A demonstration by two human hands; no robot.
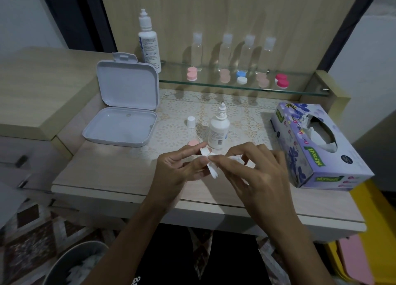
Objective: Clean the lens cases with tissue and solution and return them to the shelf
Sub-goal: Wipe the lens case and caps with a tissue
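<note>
Left hand (182, 167) gripped a white lens case (211, 165), thumb and curled fingers pinched round it; case sat edge-on above the bench (120, 173) front, mostly hidden. Right hand (255, 173) pinched a crumpled white tissue (235, 159) against the case, index and thumb closed on it, other fingers loosely bent. Both forearms came up from bottom of view, wrists angled inward, hands met at centre.

Just behind the hands: small white solution bottle (218, 130), upright, uncapped, tapered nozzle. Its white cylindrical cap (191, 122) stood apart to the left on the lace mat (246, 113). A pale pink round lid (193, 143) lay flat near the left fingertips.

Left on the bench: hinged white plastic box (126, 104), rounded corners, lid stood open, smooth inside. Right: purple floral cardboard tissue box (317, 147), oval slot with tissue showing.

Glass shelf (235, 85) at the back carried a tall white solution bottle (149, 42), four clear bottles with caps (235, 53), and five lens cases in a row: pink (191, 74), peach (224, 75), blue-and-white (241, 77), peach (262, 80), magenta (282, 80). Wood-grain panel behind.
</note>
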